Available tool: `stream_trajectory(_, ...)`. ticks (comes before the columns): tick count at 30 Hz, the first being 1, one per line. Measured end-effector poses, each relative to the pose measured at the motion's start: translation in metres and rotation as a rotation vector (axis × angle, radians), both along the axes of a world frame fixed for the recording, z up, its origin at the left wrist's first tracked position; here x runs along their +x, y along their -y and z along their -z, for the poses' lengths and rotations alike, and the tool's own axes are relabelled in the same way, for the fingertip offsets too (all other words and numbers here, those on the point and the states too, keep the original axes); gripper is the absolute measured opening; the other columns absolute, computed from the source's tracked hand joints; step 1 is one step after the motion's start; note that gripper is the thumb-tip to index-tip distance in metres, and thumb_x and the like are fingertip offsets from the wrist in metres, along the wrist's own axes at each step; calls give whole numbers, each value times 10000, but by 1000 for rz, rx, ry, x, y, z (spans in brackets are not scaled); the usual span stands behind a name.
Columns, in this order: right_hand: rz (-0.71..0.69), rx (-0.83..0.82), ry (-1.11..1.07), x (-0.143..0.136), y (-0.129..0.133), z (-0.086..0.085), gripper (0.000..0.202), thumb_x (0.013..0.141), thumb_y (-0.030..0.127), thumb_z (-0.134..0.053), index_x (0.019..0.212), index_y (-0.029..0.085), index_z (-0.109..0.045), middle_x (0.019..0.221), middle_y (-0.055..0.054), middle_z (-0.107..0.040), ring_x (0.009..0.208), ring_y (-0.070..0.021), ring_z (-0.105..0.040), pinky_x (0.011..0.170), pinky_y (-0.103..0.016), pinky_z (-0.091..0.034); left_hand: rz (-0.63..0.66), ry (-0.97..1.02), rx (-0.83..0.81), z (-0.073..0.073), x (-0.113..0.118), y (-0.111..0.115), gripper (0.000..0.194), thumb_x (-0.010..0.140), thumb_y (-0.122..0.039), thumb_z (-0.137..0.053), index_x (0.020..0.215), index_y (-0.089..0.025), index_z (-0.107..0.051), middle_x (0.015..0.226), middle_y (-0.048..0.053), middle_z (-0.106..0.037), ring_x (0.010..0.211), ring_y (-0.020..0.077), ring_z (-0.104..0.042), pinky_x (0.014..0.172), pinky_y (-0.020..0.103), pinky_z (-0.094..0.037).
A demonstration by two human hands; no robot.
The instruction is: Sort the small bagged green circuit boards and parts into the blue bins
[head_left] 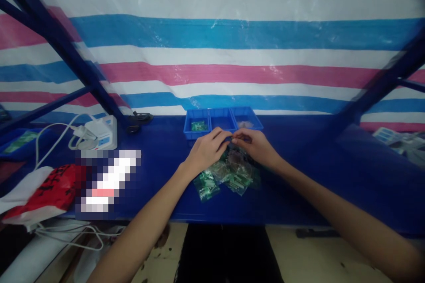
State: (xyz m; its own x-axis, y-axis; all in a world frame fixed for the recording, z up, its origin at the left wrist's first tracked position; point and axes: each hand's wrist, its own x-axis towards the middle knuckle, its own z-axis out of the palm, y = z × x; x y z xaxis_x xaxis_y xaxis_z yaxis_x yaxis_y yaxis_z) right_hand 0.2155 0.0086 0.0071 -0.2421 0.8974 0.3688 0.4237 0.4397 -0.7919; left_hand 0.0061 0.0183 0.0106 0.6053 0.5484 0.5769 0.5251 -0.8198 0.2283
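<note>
My left hand (211, 148) and my right hand (255, 145) meet at the fingertips over a pile of small clear plastic bags (234, 174) with green pieces inside. The fingers of both hands are closed in a pinch. Whatever is between them is too small and too covered to name. Just beyond my hands stands a blue divided tray (196, 134). Its left compartment contains green bagged pieces (199, 126), and pale pinkish items (245, 124) lie in the right one. One bag (206, 185) sits at the pile's front left.
To the left are a white power strip (108, 132) with cables, a red and white bag (55, 190) and another blue tray (23, 143). A dark cable (142, 117) lies at the table's back. Blue frame posts (71, 55) flank the table, before a striped sheet (232, 33).
</note>
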Motion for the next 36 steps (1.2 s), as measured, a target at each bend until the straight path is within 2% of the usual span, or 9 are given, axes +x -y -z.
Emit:
stream_trajectory(6, -25, 20, 14, -5, 7, -3, 173, 918, 366, -632, 858, 208, -666, 800, -18, -694, 718, -173, -641, 656, -284, -506, -6, -18, 28, 3, -1, -2, 184, 1037, -236, -459, 1176, -173, -561, 1096, 66, -616, 890, 161, -642, 719, 268, -522)
stream_trajectory(10, 48, 132, 73, -6, 10, -4, 151, 923, 358, -643, 889, 212, -662, 793, -17, -705, 689, -167, -638, 605, -267, -467, -16, -51, 36, 3, -1, -1, 192, 1045, -295, -454, 1119, -160, -569, 1059, 68, -620, 855, 164, -636, 683, 269, -508)
stream_trajectory(14, 46, 257, 150, -4, 11, -6, 129, 970, 279, -558, 1005, 217, -664, 879, -39, -732, 750, -182, -667, 658, -283, -483, -26, -71, 47, 3, 0, -1, 261, 1064, -347, -411, 1092, -150, -579, 1030, 73, -619, 810, 159, -626, 647, 267, -492)
stream_trajectory(18, 51, 346, 240, -3, 11, -5, 156, 978, 238, -527, 1042, 216, -667, 915, -52, -731, 728, -182, -657, 683, -298, -491, -17, -53, 50, 3, -1, -3, 300, 1078, -353, -378, 1095, -144, -593, 998, 72, -621, 789, 153, -624, 668, 271, -499)
stream_trajectory(26, 27, 417, 291, -4, 10, 0, 166, 980, 232, -517, 1051, 217, -667, 921, -69, -724, 752, -199, -652, 724, -321, -511, 19, -62, -8, 1, -1, -2, 338, 1081, -338, -366, 955, -142, -610, 867, 53, -609, 752, 159, -615, 673, 281, -494)
stream_trajectory(28, 5, 425, 277, -6, 10, 0, 154, 986, 241, -510, 1012, 210, -659, 899, -69, -711, 751, -199, -644, 718, -320, -506, 16, -40, -26, -1, -1, 0, 320, 1081, -328, -364, 980, -147, -608, 881, 53, -616, 767, 161, -617, 687, 284, -500)
stream_trajectory(33, 35, 358, 251, -8, 11, 0, 119, 976, 261, -531, 949, 214, -637, 834, -51, -685, 709, -188, -620, 688, -309, -483, -19, 52, 12, -4, -2, 1, 228, 1049, -246, -412, 1196, -177, -573, 1098, 83, -618, 882, 167, -638, 734, 289, -526)
stream_trajectory(36, 49, 330, 242, -9, 11, 0, 114, 974, 261, -540, 919, 210, -626, 815, -41, -680, 674, -173, -604, 660, -294, -463, 1, 29, 28, -2, -3, 0, 219, 1026, -236, -455, 1208, -196, -571, 1110, 75, -614, 874, 163, -644, 739, 291, -542)
